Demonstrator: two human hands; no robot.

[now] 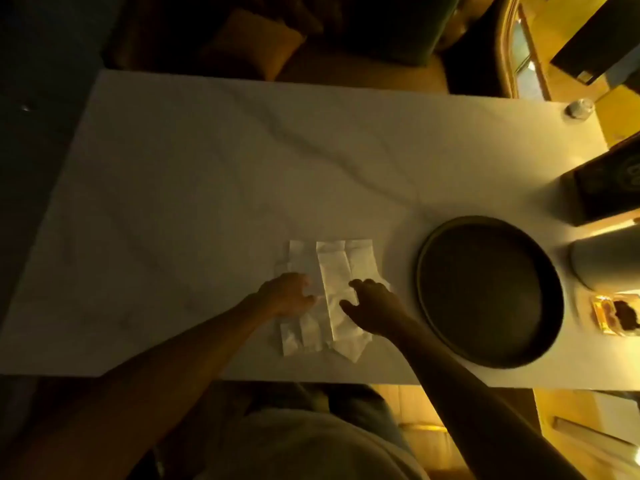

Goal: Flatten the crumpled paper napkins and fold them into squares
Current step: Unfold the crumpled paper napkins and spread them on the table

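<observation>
One paper napkin (331, 271) in view, maybe two overlapped; light is dim and panels run together, cannot split them for sure. It lies spread near the front edge of the white marbled worktop (207, 168), just left of a dark round tray (433, 258), not touching it. Long creases run front to back, so it reads as mostly opened, not yet squared.

Left hand (285, 294) rests on the napkin's left part, fingers (304, 282) curled loosely, looks like pressing down rather than pinching. Right hand (372, 310) sits on the right part, fingers spread and open, thumb out toward the centre strip. Neither hand clearly grips anything.

Handling judgement: thin, very light, limp, tears easily, holds creases. Will slide on the smooth stone, so pin with one palm and smooth outward with the other. For the fold, pinch a corner or edge lightly, not the middle.

Counts: two hands, one tray (looks empty), one dark box (609, 188) at right edge, one pale cylinder (606, 261) beside it, one small glass object (580, 109) far right corner, one small wrapper-like item (614, 315) near right, blurred.
</observation>
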